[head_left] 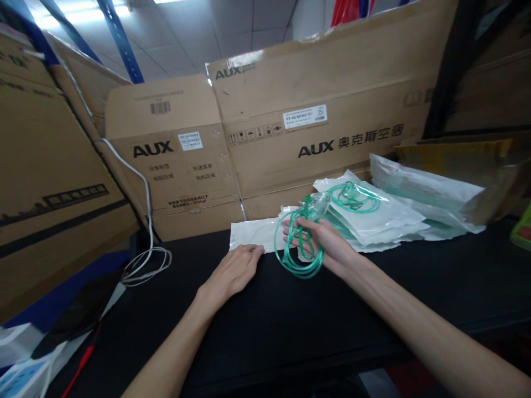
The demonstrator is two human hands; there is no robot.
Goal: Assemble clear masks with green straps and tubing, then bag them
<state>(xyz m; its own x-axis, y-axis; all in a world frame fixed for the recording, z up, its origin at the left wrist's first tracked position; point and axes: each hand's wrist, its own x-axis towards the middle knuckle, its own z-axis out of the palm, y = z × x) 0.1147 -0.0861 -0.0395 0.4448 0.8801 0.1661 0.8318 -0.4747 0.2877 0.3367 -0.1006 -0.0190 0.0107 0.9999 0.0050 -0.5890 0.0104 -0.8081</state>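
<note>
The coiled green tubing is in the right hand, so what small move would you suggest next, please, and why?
I would probably shift the green tubing a little toward the white packet on the black table: the right hand holds the coil right beside it, and the left hand appears to rest at its near edge, perhaps steadying it.

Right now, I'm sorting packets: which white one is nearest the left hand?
The flat packet by the left hand, left of the held green tubing; the packet pile lies to the tubing's right.
</note>
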